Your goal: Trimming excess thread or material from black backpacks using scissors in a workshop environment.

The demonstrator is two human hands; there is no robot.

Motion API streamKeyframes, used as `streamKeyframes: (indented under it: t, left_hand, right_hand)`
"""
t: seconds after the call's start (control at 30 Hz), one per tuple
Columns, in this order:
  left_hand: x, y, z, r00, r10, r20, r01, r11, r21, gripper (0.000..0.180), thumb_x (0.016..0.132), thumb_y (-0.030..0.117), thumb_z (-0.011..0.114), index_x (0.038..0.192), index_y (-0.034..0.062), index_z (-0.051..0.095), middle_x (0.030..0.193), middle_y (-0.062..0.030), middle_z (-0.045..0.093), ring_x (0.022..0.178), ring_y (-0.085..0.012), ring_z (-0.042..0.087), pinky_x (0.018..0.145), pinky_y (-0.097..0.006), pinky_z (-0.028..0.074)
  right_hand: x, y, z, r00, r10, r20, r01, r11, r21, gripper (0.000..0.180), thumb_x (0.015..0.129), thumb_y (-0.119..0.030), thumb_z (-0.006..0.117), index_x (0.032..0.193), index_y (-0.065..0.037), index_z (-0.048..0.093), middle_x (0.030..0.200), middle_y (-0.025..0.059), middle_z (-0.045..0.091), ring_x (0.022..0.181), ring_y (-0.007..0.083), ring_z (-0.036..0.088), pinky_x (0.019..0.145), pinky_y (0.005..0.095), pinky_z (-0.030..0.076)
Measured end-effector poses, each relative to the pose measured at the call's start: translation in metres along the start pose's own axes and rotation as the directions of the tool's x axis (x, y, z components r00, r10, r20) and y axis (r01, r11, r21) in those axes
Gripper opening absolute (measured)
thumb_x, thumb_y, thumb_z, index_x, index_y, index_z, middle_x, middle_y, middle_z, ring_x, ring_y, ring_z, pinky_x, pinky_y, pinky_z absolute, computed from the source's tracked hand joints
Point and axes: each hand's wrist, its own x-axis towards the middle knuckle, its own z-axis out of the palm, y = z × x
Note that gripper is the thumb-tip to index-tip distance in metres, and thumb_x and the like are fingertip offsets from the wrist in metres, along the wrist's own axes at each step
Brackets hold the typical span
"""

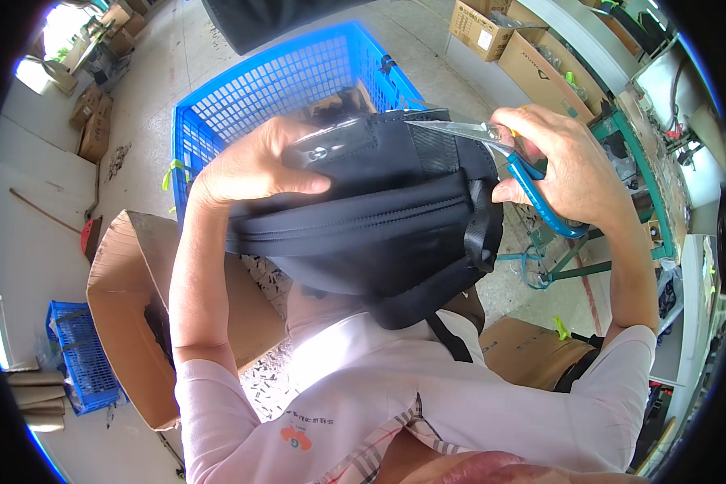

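Observation:
A black fabric bag (pixel 363 218) with a long zipper and webbing straps lies across my lap, tilted toward me. My left hand (pixel 262 161) grips its upper left part, the thumb on the front near a glossy strip and the other fingers partly hidden behind. In my right hand (pixel 569 161) is a pair of scissors (pixel 544 198) with blue handles. Their metal blades point left, along the bag's upper right edge next to a webbing patch. I cannot tell whether the blades touch the fabric.
Just beyond the bag stands a blue plastic crate (pixel 266 89) with dark things in it. An open cardboard box (pixel 149 323) is by my left arm, another carton (pixel 532 351) by my right. A green-framed table (pixel 641 177) stands at the right. Dark scraps litter the floor.

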Motion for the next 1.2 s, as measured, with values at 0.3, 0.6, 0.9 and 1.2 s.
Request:
streamKeyframes:
  t: [0.3, 0.6, 0.9, 1.2]
  left_hand:
    - [0.001, 0.001, 0.001, 0.999, -0.028, 0.043, 0.027, 0.999, 0.037, 0.021, 0.068, 0.008, 0.067, 0.086, -0.0004, 0.060, 0.066, 0.0006, 0.055, 0.062, -0.0070, 0.046, 0.064, -0.022, 0.040]
    - [0.007, 0.004, 0.011, 0.999, 0.024, 0.040, -0.026, 0.999, 0.038, 0.025, 0.066, 0.010, 0.073, 0.086, -0.0012, 0.062, 0.062, 0.0000, 0.059, 0.058, -0.0051, 0.049, 0.058, -0.021, 0.041]
    - [0.009, 0.004, 0.013, 0.990, 0.005, 0.141, -0.007, 1.000, 0.013, 0.014, 0.072, 0.005, 0.065, 0.082, -0.0032, 0.058, 0.067, -0.0022, 0.057, 0.062, -0.0070, 0.047, 0.060, -0.022, 0.041]
    - [0.016, 0.003, 0.016, 0.985, 0.002, 0.173, -0.013, 0.998, 0.060, 0.018, 0.071, 0.008, 0.067, 0.081, -0.0022, 0.057, 0.062, -0.0021, 0.053, 0.057, -0.0077, 0.044, 0.053, -0.023, 0.038]
  right_hand:
    - [0.001, 0.011, -0.002, 0.989, -0.146, 0.017, 0.147, 0.985, -0.092, 0.039, 0.062, -0.026, 0.073, 0.083, -0.002, 0.050, 0.075, 0.0100, 0.057, 0.066, 0.0285, 0.055, 0.057, 0.0345, 0.042]
    - [0.001, 0.012, -0.002, 0.989, -0.147, -0.014, 0.145, 0.985, -0.095, 0.039, 0.063, -0.028, 0.072, 0.083, -0.003, 0.049, 0.070, 0.0090, 0.054, 0.062, 0.0276, 0.054, 0.056, 0.0340, 0.041]
    - [-0.002, 0.019, -0.005, 0.982, -0.137, 0.126, 0.148, 0.986, -0.078, 0.039, 0.061, -0.029, 0.073, 0.081, -0.006, 0.048, 0.071, 0.0081, 0.053, 0.064, 0.0269, 0.052, 0.056, 0.0335, 0.040]
    - [0.000, 0.025, 0.000, 0.970, -0.226, 0.094, 0.233, 0.970, -0.072, 0.042, 0.060, -0.033, 0.072, 0.084, -0.006, 0.049, 0.071, 0.0074, 0.053, 0.067, 0.0264, 0.054, 0.059, 0.0346, 0.041]
